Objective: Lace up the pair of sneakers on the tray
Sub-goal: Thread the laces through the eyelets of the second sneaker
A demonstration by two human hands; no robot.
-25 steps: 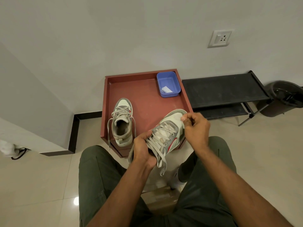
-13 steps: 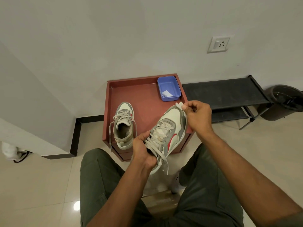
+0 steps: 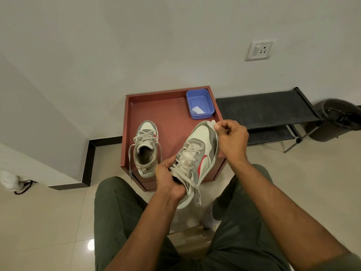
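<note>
Currently, item: held sneaker (image 3: 197,159), lifted over tray (image 3: 168,112) front-right corner, long axis toe-far/heel-near. L hand (image 3: 168,178) grips heel/collar end, fingers curled round it. R hand (image 3: 230,137) at toe, thumb + finger pinching lace end (image 3: 214,123), drawn out past the toe, away from eyelets. Second sneaker (image 3: 146,147) rests on tray, laces loose.

A plain indoor room, likely a home entryway: glossy cream floor tiles (image 3: 48,222), white walls, a wall socket (image 3: 259,50) at 1 o'clock, a low black shoe rack (image 3: 265,109) and a dark bin (image 3: 340,120) at 3 o'clock.
</note>
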